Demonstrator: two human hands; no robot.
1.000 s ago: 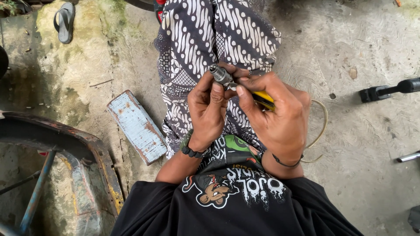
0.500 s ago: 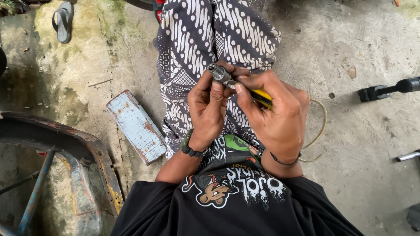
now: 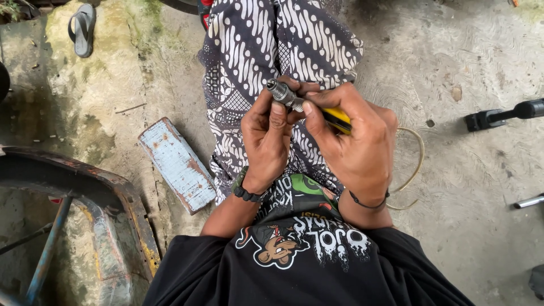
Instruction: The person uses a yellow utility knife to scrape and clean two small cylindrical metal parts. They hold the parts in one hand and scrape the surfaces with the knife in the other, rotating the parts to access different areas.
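Both my hands meet over my lap, which is covered by black-and-white patterned cloth (image 3: 266, 45). My left hand (image 3: 265, 144) pinches a small metal threaded part (image 3: 282, 92), like a spark plug, at its lower end. My right hand (image 3: 354, 141) grips a yellow-handled tool (image 3: 338, 118) whose tip meets that metal part. Fingers hide where the tool and the part join. A black band sits on each wrist.
A worn pale-blue metal plate (image 3: 177, 164) lies on the concrete at left. A rusty curved frame (image 3: 107, 198) with blue bars fills the lower left. A sandal (image 3: 83, 29) lies top left. A black handle (image 3: 501, 116), a thin wire loop (image 3: 416, 164) and a chrome rod (image 3: 528, 201) lie at right.
Almost nothing differs; both hands keep hold of the metal part and the tool, with only slight finger shifts.
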